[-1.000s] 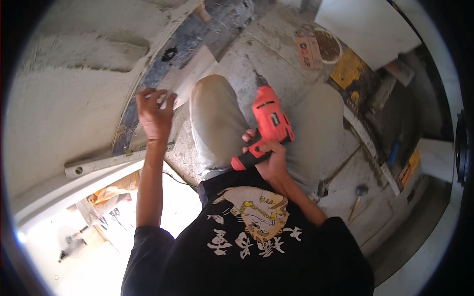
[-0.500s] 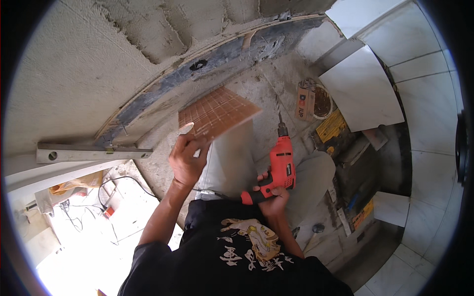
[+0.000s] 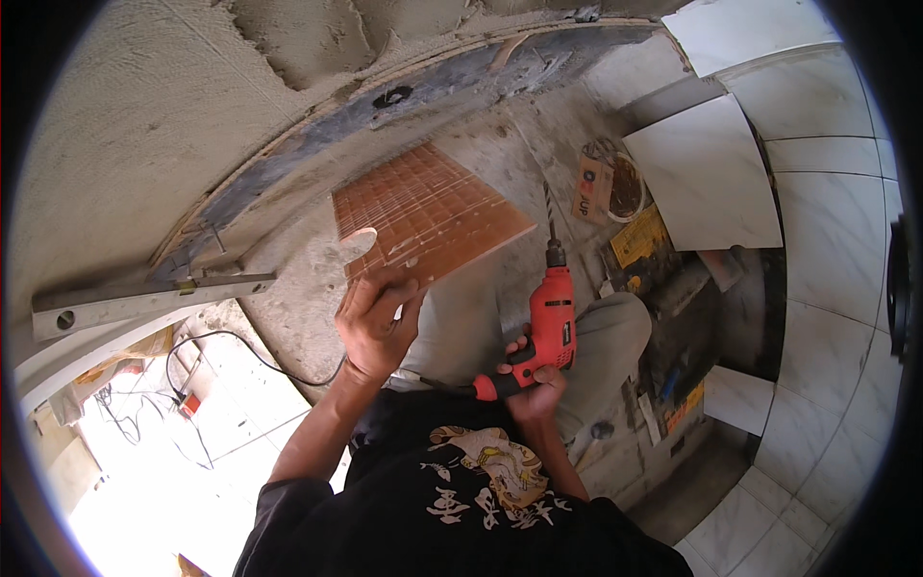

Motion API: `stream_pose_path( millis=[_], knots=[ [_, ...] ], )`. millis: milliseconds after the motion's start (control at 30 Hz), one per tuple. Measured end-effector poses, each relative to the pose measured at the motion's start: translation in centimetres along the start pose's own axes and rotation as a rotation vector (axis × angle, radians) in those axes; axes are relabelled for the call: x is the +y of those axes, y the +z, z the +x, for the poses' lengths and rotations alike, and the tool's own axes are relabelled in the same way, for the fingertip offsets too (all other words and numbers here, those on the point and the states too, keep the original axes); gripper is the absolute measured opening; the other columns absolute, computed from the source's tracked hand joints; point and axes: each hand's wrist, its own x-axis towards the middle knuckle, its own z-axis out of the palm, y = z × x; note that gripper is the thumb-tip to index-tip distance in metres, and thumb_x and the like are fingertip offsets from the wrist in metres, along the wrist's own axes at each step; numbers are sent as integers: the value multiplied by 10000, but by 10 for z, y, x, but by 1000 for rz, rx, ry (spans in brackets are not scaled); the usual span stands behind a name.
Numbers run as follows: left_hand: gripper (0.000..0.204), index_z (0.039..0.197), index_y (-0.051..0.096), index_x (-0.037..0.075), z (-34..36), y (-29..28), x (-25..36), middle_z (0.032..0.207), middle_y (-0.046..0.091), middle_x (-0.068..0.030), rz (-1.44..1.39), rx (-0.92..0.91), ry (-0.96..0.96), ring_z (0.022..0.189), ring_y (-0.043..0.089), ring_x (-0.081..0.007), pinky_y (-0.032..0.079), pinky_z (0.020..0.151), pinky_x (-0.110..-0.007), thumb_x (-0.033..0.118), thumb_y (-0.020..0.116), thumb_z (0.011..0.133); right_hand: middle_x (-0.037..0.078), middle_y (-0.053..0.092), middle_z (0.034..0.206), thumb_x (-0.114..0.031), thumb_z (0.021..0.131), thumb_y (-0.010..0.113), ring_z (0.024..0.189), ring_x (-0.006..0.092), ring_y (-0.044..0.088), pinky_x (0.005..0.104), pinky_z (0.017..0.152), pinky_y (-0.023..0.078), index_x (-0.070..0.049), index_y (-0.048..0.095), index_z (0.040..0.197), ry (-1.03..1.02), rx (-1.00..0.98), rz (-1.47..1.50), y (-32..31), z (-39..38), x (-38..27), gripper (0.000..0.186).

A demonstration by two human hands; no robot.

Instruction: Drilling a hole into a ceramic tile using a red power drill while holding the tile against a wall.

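Observation:
A brown-backed tile with a ridged grid tilts in front of me above my legs. A rounded notch is cut in its left side, near the corner. My left hand pinches the tile's near edge, fingers closed on it. In my right hand is a red power drill, the fingers wrapped round its handle. The drill's long twist bit points away from me, to the right of the tile and apart from it. Part of the right hand is hidden behind the handle.
A spirit level lies at the left, above a bright area with cables and an orange plug piece. At right are a cardboard box, a round tub, a yellow bag and a leaning white tile. Rough plaster covers the far-left wall.
The tile has turned and tipped so more of its ridged back and notch show. My left hand has moved slightly right with it. The drill stays nearly in place; the view has shifted a little.

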Motion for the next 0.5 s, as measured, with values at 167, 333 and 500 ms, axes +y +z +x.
stream_pose_path(
  millis=[167, 333, 500],
  knots=[
    [156, 799, 730, 127, 61, -21, -7, 1128, 669, -26, 268, 136, 244, 1035, 632, -247, 484, 817, -361, 115, 856, 707, 115, 608, 1128, -34, 601, 585, 1096, 272, 575, 428, 824, 519, -48, 465, 1345, 45, -46, 1, 5, 7, 4, 753],
    [195, 880, 755, 185, 129, -40, -37, 1216, 624, -16, 450, 205, 400, 1135, 565, -250, 395, 928, -401, 220, 862, 721, 99, 587, 1127, -48, 609, 602, 1090, 246, 566, 410, 829, 518, -27, 474, 1331, 103, -80, 14, 16, 13, 10, 733],
    [248, 935, 775, 200, 151, -46, -57, 1076, 606, -7, 483, 247, 428, 985, 544, -230, 393, 888, -391, 282, 865, 719, 96, 574, 1138, -55, 611, 605, 1100, 248, 548, 400, 836, 514, -31, 480, 1308, 151, -124, 32, 29, 18, 12, 709]
  ],
)
